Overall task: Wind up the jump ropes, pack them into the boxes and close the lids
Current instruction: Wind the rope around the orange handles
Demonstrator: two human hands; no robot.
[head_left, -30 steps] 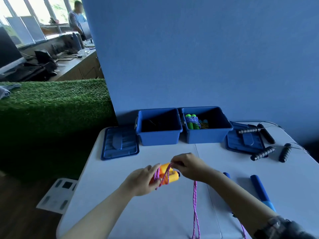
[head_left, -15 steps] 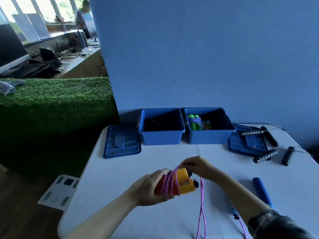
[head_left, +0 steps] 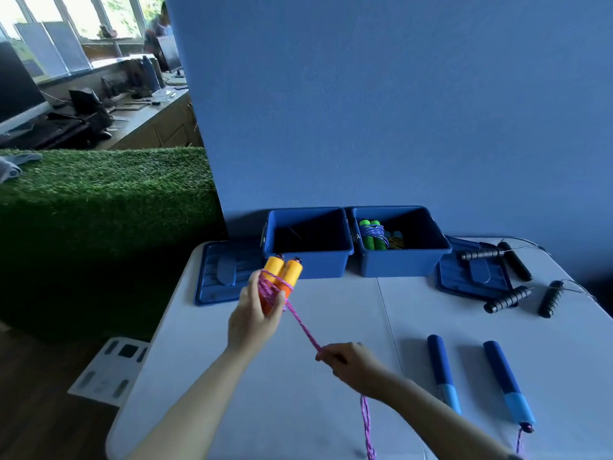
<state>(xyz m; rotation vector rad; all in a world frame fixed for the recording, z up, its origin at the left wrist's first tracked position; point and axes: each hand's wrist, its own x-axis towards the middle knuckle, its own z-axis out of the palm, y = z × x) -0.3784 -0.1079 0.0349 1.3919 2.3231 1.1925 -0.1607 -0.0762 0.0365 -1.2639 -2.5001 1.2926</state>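
— Since a moment ago, both hands have parted: the left hand (head_left: 255, 313) has lifted the orange handles (head_left: 282, 273) up toward the boxes, and the right hand (head_left: 348, 361) has drawn back.

— Each grip?

— Left clenched round the handles; right pinching the pink rope (head_left: 303, 322), taut between them above the bench (head_left: 331, 327).

— Farther back?

— Two open blue boxes; the right box (head_left: 403, 260) holds a wound green-handled rope (head_left: 373, 235).

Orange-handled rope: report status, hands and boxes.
Left hand grips orange handles, pink rope partly wound. Right hand pulls rope taut. Left box open, lid off. Nothing blocking.
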